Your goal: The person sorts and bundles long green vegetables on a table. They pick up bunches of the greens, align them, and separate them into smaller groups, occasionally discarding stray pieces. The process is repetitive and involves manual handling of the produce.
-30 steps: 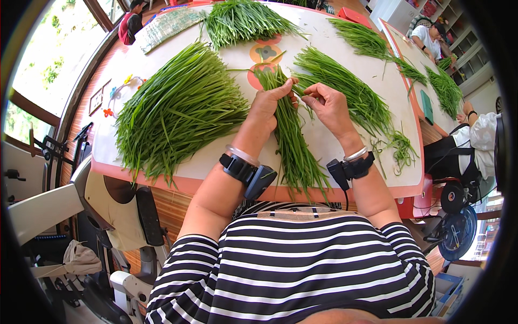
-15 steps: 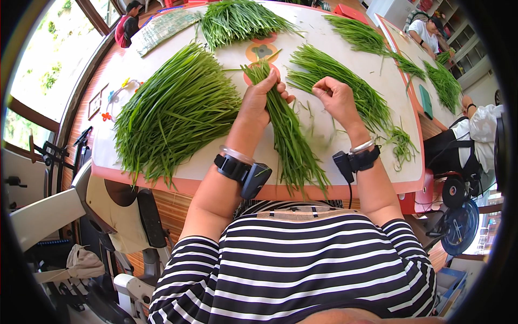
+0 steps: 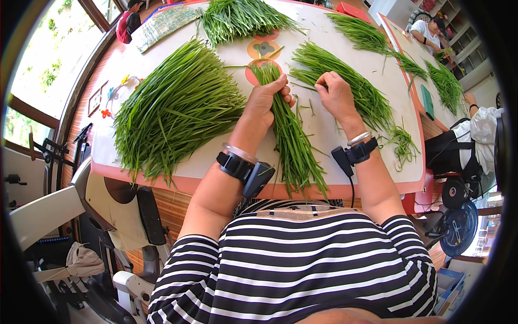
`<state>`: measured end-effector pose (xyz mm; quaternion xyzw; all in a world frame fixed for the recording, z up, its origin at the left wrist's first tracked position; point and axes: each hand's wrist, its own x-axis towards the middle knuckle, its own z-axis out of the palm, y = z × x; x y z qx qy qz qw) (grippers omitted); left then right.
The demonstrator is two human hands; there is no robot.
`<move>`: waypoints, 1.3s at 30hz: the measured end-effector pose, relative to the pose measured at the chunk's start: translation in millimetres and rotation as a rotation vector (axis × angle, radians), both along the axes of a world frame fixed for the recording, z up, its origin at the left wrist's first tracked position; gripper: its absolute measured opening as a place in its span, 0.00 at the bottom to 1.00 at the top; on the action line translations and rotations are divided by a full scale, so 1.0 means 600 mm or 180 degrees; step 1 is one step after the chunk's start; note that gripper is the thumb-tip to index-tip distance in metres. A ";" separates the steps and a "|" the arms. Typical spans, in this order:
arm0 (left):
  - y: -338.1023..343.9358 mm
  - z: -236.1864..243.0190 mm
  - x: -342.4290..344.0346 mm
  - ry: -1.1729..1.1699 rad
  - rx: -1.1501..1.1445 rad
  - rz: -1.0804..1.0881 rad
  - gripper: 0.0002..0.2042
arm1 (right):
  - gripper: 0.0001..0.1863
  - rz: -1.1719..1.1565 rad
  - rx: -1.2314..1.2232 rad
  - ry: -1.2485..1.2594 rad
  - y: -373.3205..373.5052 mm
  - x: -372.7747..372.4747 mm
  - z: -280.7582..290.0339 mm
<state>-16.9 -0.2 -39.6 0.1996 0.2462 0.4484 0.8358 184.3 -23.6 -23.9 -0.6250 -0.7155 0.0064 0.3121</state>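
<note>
My left hand [image 3: 268,102] is closed round a bunch of garlic chives [image 3: 294,144], gripping it near its pale stem ends. The long green leaves hang toward me, down to the table's near edge. To the right, apart from the bunch, my right hand [image 3: 336,96] has its fingers curled in a pinch; anything between them is too small to make out. Left of the bunch lies a large heap of chives [image 3: 175,110]. Another heap [image 3: 356,86] spreads behind and beside my right hand. Short scraps [image 3: 308,108] lie between my hands.
The white table [image 3: 372,170] has a pink rim. More chives [image 3: 240,21] lie at its far side, near a patterned sheet [image 3: 164,27]. Trimmed bits [image 3: 403,146] are at the right. A co-worker [image 3: 429,35] handles chives at an adjoining table. Exercise equipment [image 3: 116,218] stands at left.
My right hand has shifted slightly, its fingers still pinched. My left hand keeps its hold on the bunch and has moved a little to the right.
</note>
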 end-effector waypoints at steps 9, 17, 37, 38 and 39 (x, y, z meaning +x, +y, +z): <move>-0.007 -0.001 0.004 0.0516 0.0208 0.0057 0.06 | 0.04 0.0877 -0.0674 0.1447 -0.033 -0.054 0.024; -0.012 0.024 0.001 0.0301 0.0251 0.0067 0.08 | 0.05 0.0390 -0.0460 0.0179 -0.015 0.003 0.016; -0.002 0.004 -0.003 0.0156 0.0176 -0.0065 0.06 | 0.06 0.0050 -0.0263 -0.0647 -0.002 -0.010 -0.020; -0.001 0.002 -0.002 0.0150 0.0189 -0.0070 0.06 | 0.05 0.0054 -0.0269 -0.0568 -0.001 -0.009 -0.022; 0.000 0.000 -0.001 0.0145 0.0202 -0.0075 0.06 | 0.05 0.0058 -0.0276 -0.0490 0.000 -0.009 -0.021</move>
